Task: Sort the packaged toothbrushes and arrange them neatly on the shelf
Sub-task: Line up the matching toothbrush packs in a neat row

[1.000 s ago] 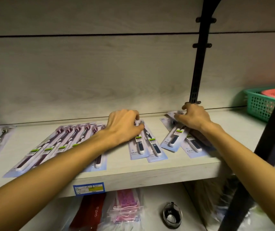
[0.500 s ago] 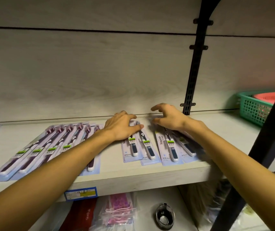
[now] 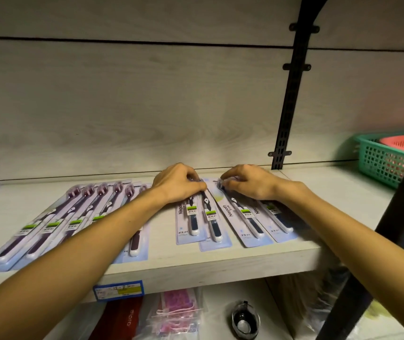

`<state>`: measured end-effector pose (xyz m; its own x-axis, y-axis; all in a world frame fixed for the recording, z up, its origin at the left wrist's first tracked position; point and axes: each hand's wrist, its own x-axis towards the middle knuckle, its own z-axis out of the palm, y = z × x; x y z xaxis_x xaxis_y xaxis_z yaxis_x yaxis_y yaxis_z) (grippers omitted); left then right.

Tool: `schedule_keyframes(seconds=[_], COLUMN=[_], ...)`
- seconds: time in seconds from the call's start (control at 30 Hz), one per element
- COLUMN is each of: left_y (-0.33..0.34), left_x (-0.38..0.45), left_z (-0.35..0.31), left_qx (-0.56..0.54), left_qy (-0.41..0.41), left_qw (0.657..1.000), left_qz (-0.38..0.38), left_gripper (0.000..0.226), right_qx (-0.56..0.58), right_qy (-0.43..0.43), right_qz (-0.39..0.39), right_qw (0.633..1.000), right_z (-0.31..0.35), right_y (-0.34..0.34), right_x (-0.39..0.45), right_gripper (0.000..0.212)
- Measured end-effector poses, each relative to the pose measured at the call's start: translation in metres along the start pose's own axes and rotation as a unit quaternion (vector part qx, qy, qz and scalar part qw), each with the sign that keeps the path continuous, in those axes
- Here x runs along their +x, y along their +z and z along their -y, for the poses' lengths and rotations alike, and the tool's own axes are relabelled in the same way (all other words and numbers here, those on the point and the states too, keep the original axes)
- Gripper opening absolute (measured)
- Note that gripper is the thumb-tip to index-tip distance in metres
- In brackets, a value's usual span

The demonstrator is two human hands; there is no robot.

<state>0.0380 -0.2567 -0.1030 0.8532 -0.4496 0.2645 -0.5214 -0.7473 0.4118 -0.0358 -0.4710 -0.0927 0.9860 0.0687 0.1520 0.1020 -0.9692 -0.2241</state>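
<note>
Toothbrush blister packs, pale-blue card, navy handles [image 3: 250, 218]: light, stiff, slippery; lift by edges. Left hand [image 3: 178, 185] and right hand [image 3: 248, 184], fingers curled, pinch top ends.

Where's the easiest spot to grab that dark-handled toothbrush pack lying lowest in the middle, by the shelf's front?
Pinch the dark blue toothbrush pack by its near card edge, coming from the shelf front. It lies flat, partly under its neighbour, and that end is bare and nearly reaches the lip.
</note>
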Motion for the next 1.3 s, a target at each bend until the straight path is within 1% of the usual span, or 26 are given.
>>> schedule_keyframes(seconds=[0.1, 0.3, 0.4, 0.5, 0.57, 0.6, 0.63, 0.7, 0.77, 0.83, 0.9, 0.97, 1.03, 1.17, 1.23, 1.3], left_y=[-0.001, -0.002, 0.001, 0.003, 0.001, -0.001, -0.002, -0.003, -0.006, -0.009, -0.012, -0.009, 0.001, 0.015, 0.015, 0.017], left_x=[0.000, -0.001, 0.000, 0.004, 0.006, 0.006, 0.007, 0.006, 0.006, 0.008, 0.009, 0.008, 0.007, 0.011, 0.014, 0.017], left_z=[0.002, 0.001, -0.009, -0.017, -0.017, -0.015, -0.013, -0.010, -0.008, -0.009, -0.011, -0.015, -0.023, -0.039, -0.041, -0.042], left_qx=[0.012, 0.033, 0.055, 0.083, 0.078, 0.067, 0.055, 0.036, 0.021, 0.011, 0.019, 0.042, 0.063, 0.116, 0.152, 0.157], left_qy=[-0.022, -0.041, -0.023, -0.008, -0.011, -0.016, -0.021, -0.028, -0.034, -0.038, -0.043, -0.041, -0.029, 0.009, 0.037, 0.070], left_qw=[1.000, 0.998, 0.998, 0.997, 0.997, 0.997, 0.998, 0.999, 0.999, 0.998, 0.998, 0.998, 0.998, 0.993, 0.988, 0.985], left_qz=[-0.011, -0.029, -0.010, 0.002, 0.012, 0.016, 0.018, 0.004, -0.029, -0.052, -0.044, -0.009, 0.010, -0.001, -0.008, -0.016], left_gripper=[0.028, 0.023, 0.024, 0.026, 0.025, 0.025, 0.025, 0.026, 0.027, 0.031, 0.032, 0.031, 0.030, 0.034, 0.045, 0.055], right_qx=[-0.018, -0.012, 0.024, 0.093, 0.142, 0.146, 0.133, 0.108, 0.101, 0.118, 0.167, 0.207, 0.227, 0.255, 0.267, 0.248], right_qy=[0.008, 0.066, 0.097, 0.080, 0.066, 0.072, 0.086, 0.122, 0.151, 0.159, 0.155, 0.154, 0.171, 0.224, 0.227, 0.213], right_qz=[-0.013, -0.057, -0.068, -0.120, -0.151, -0.155, -0.148, -0.104, -0.061, -0.048, -0.038, -0.031, -0.039, -0.042, -0.037, -0.026], right_qw=[1.000, 0.996, 0.993, 0.985, 0.976, 0.974, 0.976, 0.981, 0.982, 0.979, 0.973, 0.966, 0.958, 0.940, 0.936, 0.945], right_z=[-0.003, -0.002, 0.006, 0.011, 0.004, -0.004, -0.014, -0.032, -0.040, -0.044, -0.047, -0.047, -0.045, -0.036, -0.034, -0.037], right_y=[0.011, 0.019, 0.023, 0.019, 0.001, -0.011, -0.021, -0.031, -0.025, -0.016, -0.014, -0.015, -0.012, -0.008, -0.011, -0.013], right_x=[0.000, 0.001, 0.002, 0.000, -0.004, -0.006, -0.009, -0.014, -0.016, -0.016, -0.014, -0.013, -0.011, -0.004, -0.004, -0.005], right_gripper=[0.045, 0.041, 0.037, 0.032, 0.034, 0.034, 0.034, 0.034, 0.035, 0.039, 0.041, 0.036, 0.031, 0.025, 0.023, 0.028])
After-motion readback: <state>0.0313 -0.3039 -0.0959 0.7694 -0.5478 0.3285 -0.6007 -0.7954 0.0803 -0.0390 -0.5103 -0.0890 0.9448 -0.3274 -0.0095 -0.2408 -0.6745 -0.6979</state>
